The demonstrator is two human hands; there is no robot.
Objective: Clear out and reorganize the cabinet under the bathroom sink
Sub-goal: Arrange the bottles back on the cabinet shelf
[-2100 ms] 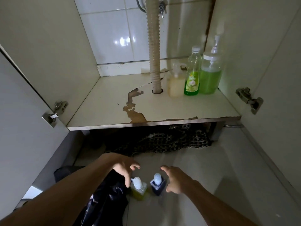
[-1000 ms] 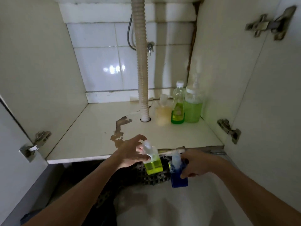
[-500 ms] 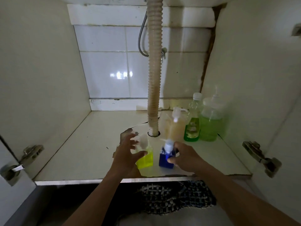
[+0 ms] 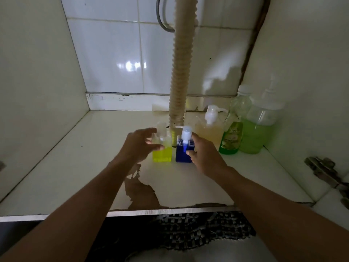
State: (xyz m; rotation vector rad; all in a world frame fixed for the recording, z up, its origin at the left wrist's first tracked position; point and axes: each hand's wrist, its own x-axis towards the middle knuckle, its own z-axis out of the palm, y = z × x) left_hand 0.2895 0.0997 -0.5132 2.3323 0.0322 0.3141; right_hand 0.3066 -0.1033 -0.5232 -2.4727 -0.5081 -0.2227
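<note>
Two small square pump bottles stand side by side on the cabinet floor point(image 4: 79, 167), just in front of the drain hose point(image 4: 181, 76). The yellow pump bottle point(image 4: 162, 153) is on the left, and my left hand point(image 4: 137, 146) holds it loosely from its left side, thumb on its front. The blue pump bottle point(image 4: 182, 155) is on the right, with my right hand point(image 4: 204, 157) gripping its right side, thumb on the front. Both bottles are upright and rest on the shelf.
At the back right stand a pale amber pump bottle point(image 4: 209, 129), a green labelled bottle point(image 4: 231, 138) and a large green pump jar point(image 4: 258, 131). Peeled laminate point(image 4: 140, 193) marks the shelf front. A door hinge point(image 4: 323, 169) sits on the right, and a woven mat point(image 4: 198, 227) lies below.
Both hands lifted the yellow and blue bottles from the floor, carried them into the cabinet, and set them down further back by the drain hose.
</note>
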